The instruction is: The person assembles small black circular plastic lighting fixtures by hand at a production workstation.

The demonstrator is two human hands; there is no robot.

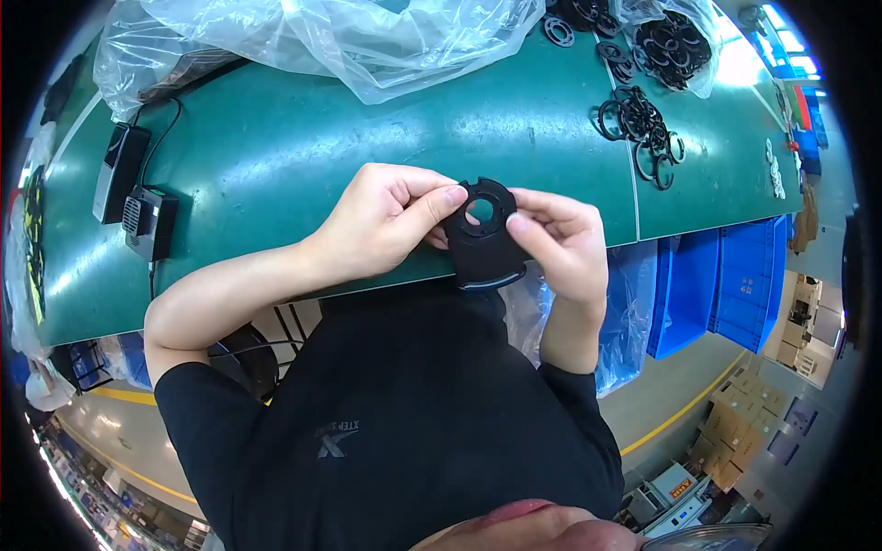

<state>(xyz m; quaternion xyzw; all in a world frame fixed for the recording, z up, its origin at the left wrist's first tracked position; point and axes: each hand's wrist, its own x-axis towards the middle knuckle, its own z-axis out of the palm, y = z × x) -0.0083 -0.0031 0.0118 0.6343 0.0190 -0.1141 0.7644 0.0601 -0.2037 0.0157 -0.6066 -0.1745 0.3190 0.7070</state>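
Between my hands, at the table's near edge, is a black plastic part point(487, 251) with a round ring-shaped top, a hole through it and a wider flat lower end. My left hand point(390, 220) pinches the ring's left rim, thumb on top. On the other side my right hand point(562, 241) grips the rim, its thumb pressed on the face and the fingers behind. The fingertips behind the part are partly hidden. Loose black rings point(648, 129) lie in a heap on the table to the far right.
A clear plastic bag point(358, 46) spreads along the table's far side. Another bag of black rings point(675, 50) sits at the far right. Two black boxy devices point(150, 220) with cables stand at left. Blue bins point(749, 285) are below the right edge. White pieces point(774, 170) lie farther right.
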